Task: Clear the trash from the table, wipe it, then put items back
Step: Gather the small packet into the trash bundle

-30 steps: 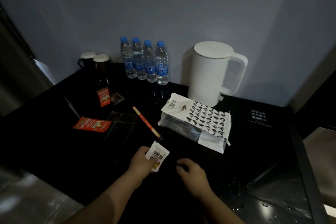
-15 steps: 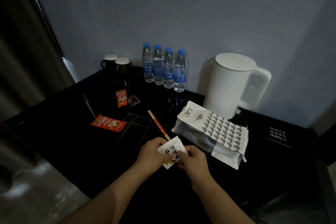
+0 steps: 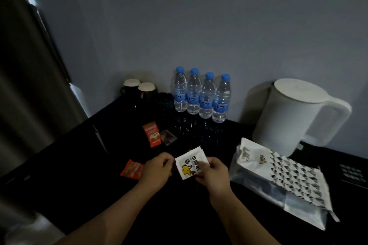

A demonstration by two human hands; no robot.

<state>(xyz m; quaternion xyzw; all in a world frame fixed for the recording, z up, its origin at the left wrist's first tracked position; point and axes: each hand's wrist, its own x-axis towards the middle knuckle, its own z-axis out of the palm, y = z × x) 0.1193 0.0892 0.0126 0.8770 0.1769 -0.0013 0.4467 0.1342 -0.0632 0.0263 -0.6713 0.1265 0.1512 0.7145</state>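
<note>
Both the left hand (image 3: 157, 170) and right hand (image 3: 214, 173) pinched the small white crinkly foil sachet (image 3: 190, 164) by opposite edges; it looked light, limp, probably slippery

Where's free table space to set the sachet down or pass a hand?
Bare-looking: the table front-left, between its left edge and the near red packet; also the strip between water bottles, kettle and patterned bag. Crowded: around the far red packet and dark packet, and the right side under the bag. Beneath the left hand, right hand and sachet is hidden.
</note>
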